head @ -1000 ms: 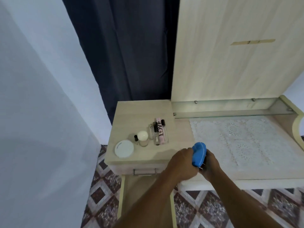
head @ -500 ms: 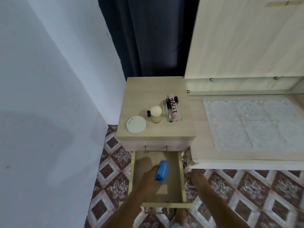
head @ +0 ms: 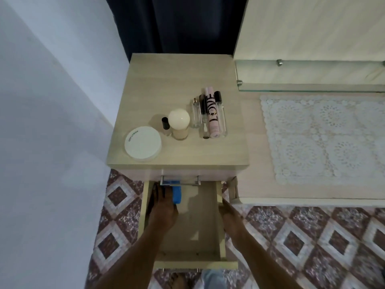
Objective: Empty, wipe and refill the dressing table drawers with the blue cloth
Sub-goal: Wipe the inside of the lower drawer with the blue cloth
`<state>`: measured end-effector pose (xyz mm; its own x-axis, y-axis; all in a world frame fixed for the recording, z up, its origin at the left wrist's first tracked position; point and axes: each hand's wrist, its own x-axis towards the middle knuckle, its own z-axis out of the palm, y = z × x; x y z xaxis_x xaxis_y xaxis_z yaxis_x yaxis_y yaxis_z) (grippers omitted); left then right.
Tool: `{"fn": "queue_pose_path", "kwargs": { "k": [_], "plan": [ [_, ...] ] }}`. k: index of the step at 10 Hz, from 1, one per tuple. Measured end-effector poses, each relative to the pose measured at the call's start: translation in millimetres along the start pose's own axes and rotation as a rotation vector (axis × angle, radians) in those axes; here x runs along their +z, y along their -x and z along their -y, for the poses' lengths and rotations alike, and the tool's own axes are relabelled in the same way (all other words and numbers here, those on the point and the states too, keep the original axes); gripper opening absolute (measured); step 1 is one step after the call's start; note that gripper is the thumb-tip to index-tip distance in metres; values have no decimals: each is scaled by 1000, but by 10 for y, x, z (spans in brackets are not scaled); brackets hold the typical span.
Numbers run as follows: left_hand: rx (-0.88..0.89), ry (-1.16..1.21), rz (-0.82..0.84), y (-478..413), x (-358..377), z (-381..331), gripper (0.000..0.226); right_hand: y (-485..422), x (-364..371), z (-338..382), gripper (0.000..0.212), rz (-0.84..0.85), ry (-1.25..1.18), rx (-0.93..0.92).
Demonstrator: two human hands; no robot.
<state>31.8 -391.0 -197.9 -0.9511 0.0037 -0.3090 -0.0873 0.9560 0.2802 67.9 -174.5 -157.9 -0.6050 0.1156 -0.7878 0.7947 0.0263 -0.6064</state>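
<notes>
A lower drawer [head: 220, 243] of the small cabinet is pulled out, and its wooden floor looks bare. My left hand [head: 161, 209] is inside it at the back left, pressing the blue cloth [head: 176, 193] against the bottom near the back wall. My right hand [head: 231, 220] rests on the drawer's right side wall, fingers over its rim. Above it the upper drawer [head: 181, 174] is closed, its metal handle [head: 180, 182] partly hiding the cloth.
On the cabinet top [head: 177, 80] stand a round white compact [head: 143, 142], a round-capped bottle [head: 179, 124], a small black-capped vial [head: 165, 126] and several slim bottles and tubes [head: 210, 115]. A lace mat [head: 325, 138] covers the dressing table at right. Patterned floor tiles [head: 312, 236] lie below.
The view dropped from the table top to the open lower drawer. My left hand carried the blue cloth down and then to the drawer's back. My right hand went onto the drawer's right wall.
</notes>
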Motion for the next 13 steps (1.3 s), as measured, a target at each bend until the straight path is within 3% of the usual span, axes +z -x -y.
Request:
{"fn": "queue_pose_path", "kwargs": {
  "k": [1,2,3,5,8,10,13],
  "plan": [
    [-30,47,-48,-131,-155,-214,72,-106,24,-59,30,24,17,-36],
    [-231,272,100,-274,-149,-519,40,-161,-37,-133,29,9,-33,11],
    [-326,418,310,-379,-163,-836,32,-196,-104,-174,31,60,-61,32],
    [-412,734,372,-431,-10,-1155,33,-204,-145,-135,31,99,-63,90],
    [-63,479,422,104,-30,-1091,49,-156,-165,-54,41,146,-24,109],
    [43,403,629,515,-24,-876,46,-109,-162,-1,38,98,-57,118],
    [353,-138,954,562,-276,-660,44,-80,-94,9,40,47,24,86]
  ]
}}
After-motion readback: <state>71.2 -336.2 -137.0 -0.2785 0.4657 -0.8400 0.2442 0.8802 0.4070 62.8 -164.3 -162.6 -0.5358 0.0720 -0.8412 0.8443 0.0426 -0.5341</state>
